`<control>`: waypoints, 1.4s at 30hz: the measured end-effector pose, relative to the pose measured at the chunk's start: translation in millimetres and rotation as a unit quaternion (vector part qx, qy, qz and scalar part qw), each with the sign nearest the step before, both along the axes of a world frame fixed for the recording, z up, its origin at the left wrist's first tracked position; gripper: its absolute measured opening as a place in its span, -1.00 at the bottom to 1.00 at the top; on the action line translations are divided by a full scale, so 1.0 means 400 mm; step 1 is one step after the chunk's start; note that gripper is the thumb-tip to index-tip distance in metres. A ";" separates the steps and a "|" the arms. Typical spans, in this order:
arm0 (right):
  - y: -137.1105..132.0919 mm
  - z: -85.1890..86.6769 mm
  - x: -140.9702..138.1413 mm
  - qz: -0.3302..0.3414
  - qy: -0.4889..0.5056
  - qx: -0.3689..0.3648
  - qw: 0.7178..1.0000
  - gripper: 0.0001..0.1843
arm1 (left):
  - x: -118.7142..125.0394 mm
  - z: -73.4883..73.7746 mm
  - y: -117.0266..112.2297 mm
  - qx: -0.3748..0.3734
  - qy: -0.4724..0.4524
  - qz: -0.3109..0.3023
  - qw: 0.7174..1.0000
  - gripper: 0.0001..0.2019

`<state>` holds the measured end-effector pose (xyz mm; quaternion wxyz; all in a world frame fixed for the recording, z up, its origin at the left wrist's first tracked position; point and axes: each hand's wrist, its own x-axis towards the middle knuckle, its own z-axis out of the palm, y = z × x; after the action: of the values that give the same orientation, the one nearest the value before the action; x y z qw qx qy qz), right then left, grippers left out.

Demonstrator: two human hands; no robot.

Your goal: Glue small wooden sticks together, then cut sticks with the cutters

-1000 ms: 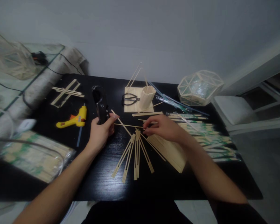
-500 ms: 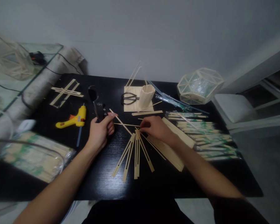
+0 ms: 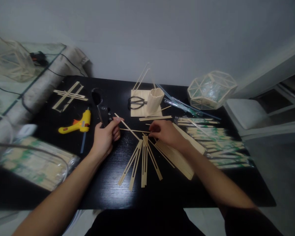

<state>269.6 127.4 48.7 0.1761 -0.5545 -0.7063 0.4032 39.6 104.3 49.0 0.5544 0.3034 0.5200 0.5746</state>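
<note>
My left hand (image 3: 105, 136) is closed, a thin wooden stick (image 3: 127, 127) pinched between thumb and forefinger and slanting down to the right. Just beyond that hand is a black-handled tool (image 3: 100, 108), partly hidden; whether the hand grips it I cannot tell. Fingers bent together, my right hand (image 3: 166, 132) pinches the right end of a level wooden stick (image 3: 135, 130). Below the hands, several bundles of wooden sticks (image 3: 144, 164) fan out towards me, their upper ends close together. Wide wooden strips (image 3: 179, 157) lie beneath my right wrist.
A yellow glue gun (image 3: 77, 124) and crossed sticks (image 3: 68, 96) lie left. At the back, a wooden cup (image 3: 154, 102) and black scissors (image 3: 137, 103) rest on a board (image 3: 137, 113). Bagged sticks (image 3: 216, 141) and a faceted frame (image 3: 211, 90) are right; another pack (image 3: 39, 164) sits front left.
My right hand has shifted very slightly to the right and up. Otherwise both hands keep their hold, and the sticks on the table lie as before.
</note>
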 end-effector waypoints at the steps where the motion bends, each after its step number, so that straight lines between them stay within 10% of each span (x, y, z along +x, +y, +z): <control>1: 0.000 0.002 0.000 0.001 0.003 -0.001 1.000 -0.87 | 0.000 0.001 0.000 0.001 0.001 0.001 1.000 -0.78; 31: -0.004 0.012 0.009 0.057 -0.059 -0.008 0.997 -0.79 | -0.009 -0.024 0.002 0.001 0.086 0.018 0.996 -0.74; 42: -0.003 0.015 0.021 0.049 -0.097 0.040 0.993 -0.89 | -0.039 -0.042 0.005 0.028 0.474 -0.121 0.872 -0.78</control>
<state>277.8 126.3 54.6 0.1081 -0.5483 -0.7620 0.3272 24.1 106.3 32.1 0.2981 0.6155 0.6629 0.3048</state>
